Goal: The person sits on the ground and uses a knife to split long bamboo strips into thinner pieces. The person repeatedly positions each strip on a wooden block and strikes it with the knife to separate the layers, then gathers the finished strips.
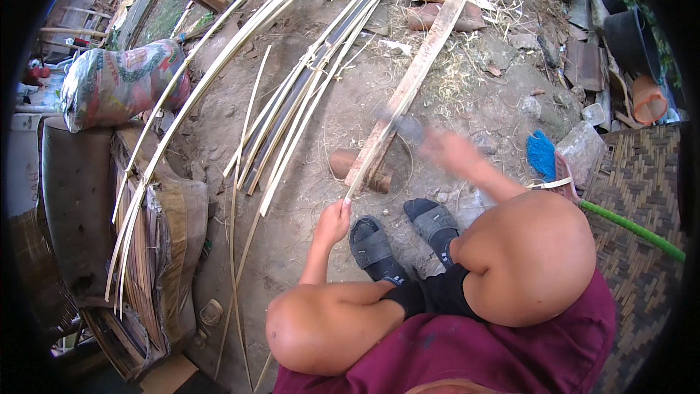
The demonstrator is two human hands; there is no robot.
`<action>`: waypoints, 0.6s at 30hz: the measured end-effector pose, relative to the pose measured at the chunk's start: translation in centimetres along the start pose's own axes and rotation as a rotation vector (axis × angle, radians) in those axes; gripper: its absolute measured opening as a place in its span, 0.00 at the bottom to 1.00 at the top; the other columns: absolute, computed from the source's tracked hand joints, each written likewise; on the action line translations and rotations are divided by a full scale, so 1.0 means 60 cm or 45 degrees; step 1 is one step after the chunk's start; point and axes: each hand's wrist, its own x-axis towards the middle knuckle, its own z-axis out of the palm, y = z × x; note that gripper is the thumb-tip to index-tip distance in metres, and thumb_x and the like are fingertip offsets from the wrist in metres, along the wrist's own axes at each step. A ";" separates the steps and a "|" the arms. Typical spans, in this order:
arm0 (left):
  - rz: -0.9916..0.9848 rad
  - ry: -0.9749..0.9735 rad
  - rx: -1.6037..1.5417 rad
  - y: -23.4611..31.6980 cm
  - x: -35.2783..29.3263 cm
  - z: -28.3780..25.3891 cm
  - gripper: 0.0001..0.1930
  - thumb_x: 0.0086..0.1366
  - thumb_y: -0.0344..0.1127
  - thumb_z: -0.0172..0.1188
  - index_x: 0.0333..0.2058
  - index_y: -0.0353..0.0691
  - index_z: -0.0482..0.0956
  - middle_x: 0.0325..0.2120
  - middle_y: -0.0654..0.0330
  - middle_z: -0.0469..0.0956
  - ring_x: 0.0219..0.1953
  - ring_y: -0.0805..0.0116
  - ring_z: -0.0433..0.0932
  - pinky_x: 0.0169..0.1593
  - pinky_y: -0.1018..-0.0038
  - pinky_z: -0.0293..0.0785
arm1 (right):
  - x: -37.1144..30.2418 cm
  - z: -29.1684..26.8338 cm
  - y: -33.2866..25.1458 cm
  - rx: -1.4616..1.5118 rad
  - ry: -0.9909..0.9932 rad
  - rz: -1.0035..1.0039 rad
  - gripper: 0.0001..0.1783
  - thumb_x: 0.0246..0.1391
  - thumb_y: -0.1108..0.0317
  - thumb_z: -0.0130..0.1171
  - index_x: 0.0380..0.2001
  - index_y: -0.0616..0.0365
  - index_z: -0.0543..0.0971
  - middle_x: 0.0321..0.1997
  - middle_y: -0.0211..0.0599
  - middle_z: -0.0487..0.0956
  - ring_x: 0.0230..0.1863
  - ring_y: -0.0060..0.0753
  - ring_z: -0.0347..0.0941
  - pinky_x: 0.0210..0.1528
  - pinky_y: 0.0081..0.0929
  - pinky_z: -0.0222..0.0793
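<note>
From my remote post I log one pale, narrow strip (375, 147), long and thin, lying lengthwise along a wooden plank (413, 73), mid-scene, running from far right to near left. Left hand (334, 219): pinching the strip's near end. Right hand (448, 152): blurred, right of the plank, beside a dark grey shape (410, 128); I cannot tell its finger spread or grip.

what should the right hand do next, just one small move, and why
Probably slide the blurred dark object at the right hand slightly along the pale strip: it appears partway along, with the left hand holding the near end and the wooden board beneath.
</note>
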 end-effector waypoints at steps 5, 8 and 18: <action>-0.064 0.024 0.051 -0.014 -0.046 0.007 0.22 0.74 0.45 0.45 0.27 0.34 0.75 0.20 0.43 0.75 0.25 0.43 0.76 0.32 0.55 0.70 | -0.030 0.061 0.017 -0.137 0.000 -0.149 0.25 0.63 0.45 0.51 0.57 0.46 0.72 0.39 0.55 0.80 0.38 0.58 0.79 0.41 0.53 0.75; -0.146 -0.087 -0.046 -0.034 -0.071 -0.008 0.21 0.74 0.44 0.46 0.25 0.36 0.75 0.16 0.51 0.73 0.19 0.57 0.73 0.27 0.62 0.68 | 0.026 0.004 0.048 -0.076 -0.031 0.176 0.25 0.64 0.45 0.50 0.57 0.45 0.72 0.36 0.53 0.80 0.36 0.58 0.80 0.41 0.53 0.76; -0.572 -0.262 -0.289 -0.187 -0.190 -0.039 0.26 0.73 0.49 0.48 0.20 0.36 0.77 0.12 0.64 0.70 0.16 0.73 0.69 0.24 0.71 0.66 | 0.027 0.021 0.076 -0.136 0.048 -0.008 0.23 0.64 0.46 0.50 0.53 0.47 0.74 0.30 0.51 0.81 0.32 0.58 0.79 0.38 0.52 0.75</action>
